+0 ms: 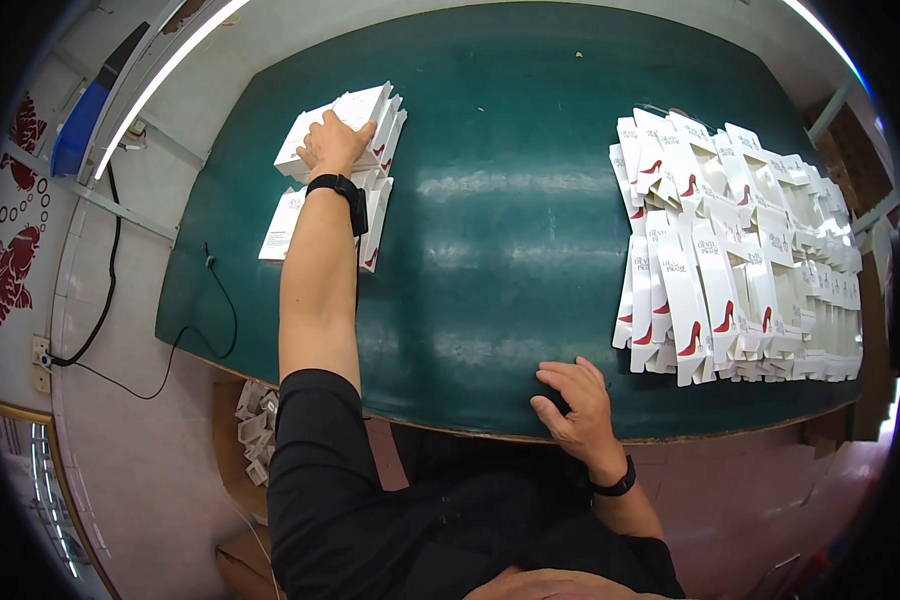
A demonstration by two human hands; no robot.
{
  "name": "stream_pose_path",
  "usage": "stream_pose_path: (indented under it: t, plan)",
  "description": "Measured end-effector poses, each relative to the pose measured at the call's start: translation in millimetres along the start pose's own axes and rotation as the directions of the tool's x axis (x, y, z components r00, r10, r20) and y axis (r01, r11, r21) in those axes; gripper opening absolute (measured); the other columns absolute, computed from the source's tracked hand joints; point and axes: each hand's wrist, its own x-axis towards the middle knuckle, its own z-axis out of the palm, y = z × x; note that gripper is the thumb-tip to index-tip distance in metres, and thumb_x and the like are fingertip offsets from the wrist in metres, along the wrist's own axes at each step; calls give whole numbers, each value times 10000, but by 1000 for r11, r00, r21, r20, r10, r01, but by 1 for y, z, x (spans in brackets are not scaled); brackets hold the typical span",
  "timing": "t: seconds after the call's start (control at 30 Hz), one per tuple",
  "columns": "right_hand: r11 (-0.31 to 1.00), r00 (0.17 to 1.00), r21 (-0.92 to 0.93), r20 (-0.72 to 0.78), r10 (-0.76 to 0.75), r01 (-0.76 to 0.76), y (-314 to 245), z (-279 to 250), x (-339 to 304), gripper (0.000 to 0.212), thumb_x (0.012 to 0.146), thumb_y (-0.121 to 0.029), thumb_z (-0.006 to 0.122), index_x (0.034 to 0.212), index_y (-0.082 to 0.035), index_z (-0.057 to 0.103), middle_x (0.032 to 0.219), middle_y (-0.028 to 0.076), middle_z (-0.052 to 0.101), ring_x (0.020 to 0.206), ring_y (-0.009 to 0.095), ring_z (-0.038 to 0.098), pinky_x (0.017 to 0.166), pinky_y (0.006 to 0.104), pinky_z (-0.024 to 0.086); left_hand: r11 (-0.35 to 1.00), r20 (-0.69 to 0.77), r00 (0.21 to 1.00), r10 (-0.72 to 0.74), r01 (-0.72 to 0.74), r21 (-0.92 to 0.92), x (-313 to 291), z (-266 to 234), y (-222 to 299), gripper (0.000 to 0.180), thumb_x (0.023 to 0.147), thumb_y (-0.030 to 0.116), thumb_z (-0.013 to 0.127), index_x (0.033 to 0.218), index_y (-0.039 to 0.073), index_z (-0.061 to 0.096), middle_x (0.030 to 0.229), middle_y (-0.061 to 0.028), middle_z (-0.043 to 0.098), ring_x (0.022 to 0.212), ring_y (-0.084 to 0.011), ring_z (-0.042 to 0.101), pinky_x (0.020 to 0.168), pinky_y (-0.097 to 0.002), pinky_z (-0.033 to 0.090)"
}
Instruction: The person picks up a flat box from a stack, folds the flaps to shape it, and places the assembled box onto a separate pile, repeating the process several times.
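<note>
My left arm reaches to the far left of the table, and my left hand point(334, 143) lies on top of a white carton point(365, 103) in a small group of cartons. Its fingers are spread over the carton's surface, with the thumb apart on the right. Closer to me, partly hidden by my wrist and forearm, are more white cartons point(282, 228) of the same kind. My right hand point(580, 405) is by the near table edge, fingers apart and slightly bent, with nothing in it.
Many flattened white cartons point(710, 270) with red shoe prints lie in overlapping rows on the right of the green table point(490, 270). A black cable point(232, 310) crosses the table's left edge. Below the left edge stands a cardboard box point(232, 440) with small white pieces point(257, 425).
</note>
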Motion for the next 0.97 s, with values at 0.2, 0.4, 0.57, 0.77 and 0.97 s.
stream_pose_path:
  t: [0.2,0.4,0.57,0.77,0.97]
  plan:
    - [1000,1000,9,3,-2,2,0,0,0,303,874,-204,811,1119,-45,733,1197,124,749,1121,321,696,1126,537,431,1000,-20,1000,-13,13,10,0,3,-2,878,824,722,700,1408,72,613,1345,-198,679,1275,-361,649,1042,-520,483]
    - [1000,1000,4,-8,13,-13,1,-2,-4,300,878,-210,812,1120,-50,734,1203,119,747,1126,311,695,1127,532,433,999,6,1000,-9,10,-52,-4,2,8,828,851,662,721,1423,72,617,1395,-205,642,1347,-393,583,1128,-572,392]
    - [999,999,-30,-19,37,-38,4,-2,-3,310,875,-225,818,1122,-55,736,1207,111,746,1134,301,694,1128,519,436,1000,21,1000,11,-11,-17,-2,3,3,914,855,772,646,1431,63,610,1426,-210,633,1342,-402,596,1098,-609,429]
    - [1000,1000,16,-26,2,-1,6,2,-5,318,881,-246,820,1126,-61,740,1214,102,746,1143,283,693,1139,506,435,983,-116,980,164,-173,-67,-2,-5,-19,959,864,824,580,1468,79,597,1482,-197,608,1360,-402,587,1115,-620,423]
    - [1000,998,22,-69,-10,12,11,3,-12,305,907,-270,796,1121,-64,725,1198,101,733,1128,290,679,1137,511,423,633,-214,841,496,-519,-574,-71,-36,14,867,924,728,619,1519,100,562,1557,-203,546,1450,-376,516,1178,-613,369]
